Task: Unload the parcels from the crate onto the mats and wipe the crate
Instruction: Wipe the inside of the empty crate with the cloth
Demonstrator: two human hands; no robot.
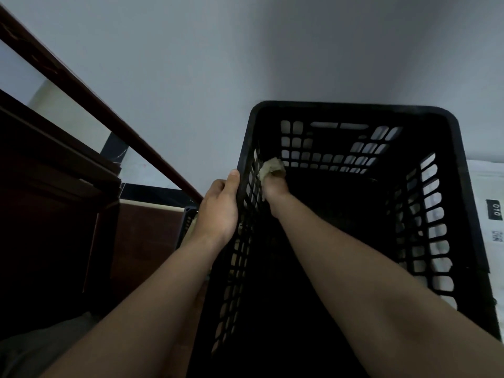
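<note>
My right grip (275, 186) is bunched around a pale crumpled wiping cloth (271, 167) and presses it to the inner face of the left wall of the black plastic lattice crate (354, 106). My left grip (218, 211) clasps that wall's rim from outside, I judge to brace the crate against the rubbing. The inside is dark, but I make out no parcels. A white labelled parcel (488, 186) lies just beside the right wall. Dark wooden furniture (54, 186) stands at left.
</note>
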